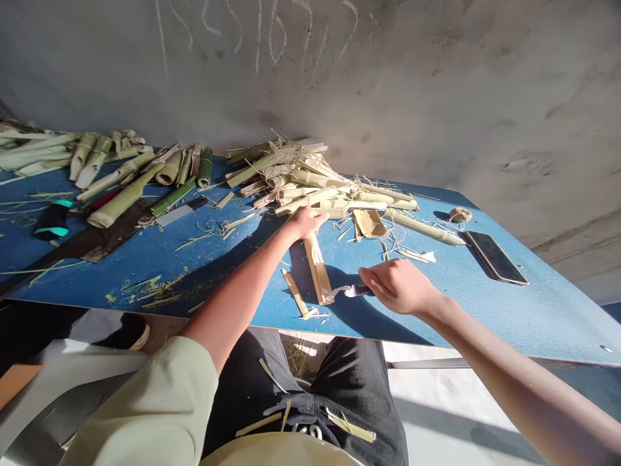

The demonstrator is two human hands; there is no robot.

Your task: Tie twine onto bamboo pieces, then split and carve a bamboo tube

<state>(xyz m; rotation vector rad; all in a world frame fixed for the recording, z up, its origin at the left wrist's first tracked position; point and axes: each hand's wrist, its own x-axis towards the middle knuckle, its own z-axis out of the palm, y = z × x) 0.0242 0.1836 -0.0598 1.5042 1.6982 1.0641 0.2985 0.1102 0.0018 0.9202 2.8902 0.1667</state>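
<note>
My left hand [305, 223] is closed over the top of a flat split bamboo strip [317, 268], which stands tilted on the blue table [233, 285]. A shorter bamboo strip [295, 292] lies just left of its lower end. My right hand [398, 287] grips a small knife [352, 291] with a dark end and white wrapping, close to the foot of the held strip. Its blade is partly hidden. Behind both hands sits a heap of split bamboo pieces and shavings [310, 184].
Cut green bamboo sections [123, 200] lie at the table's left, near a dark saw blade [94, 241]. At the right are a phone [495, 257] and a twine ball [460, 215]. A concrete wall [388, 77] stands behind. My dark shorts [359, 388] are below the table edge.
</note>
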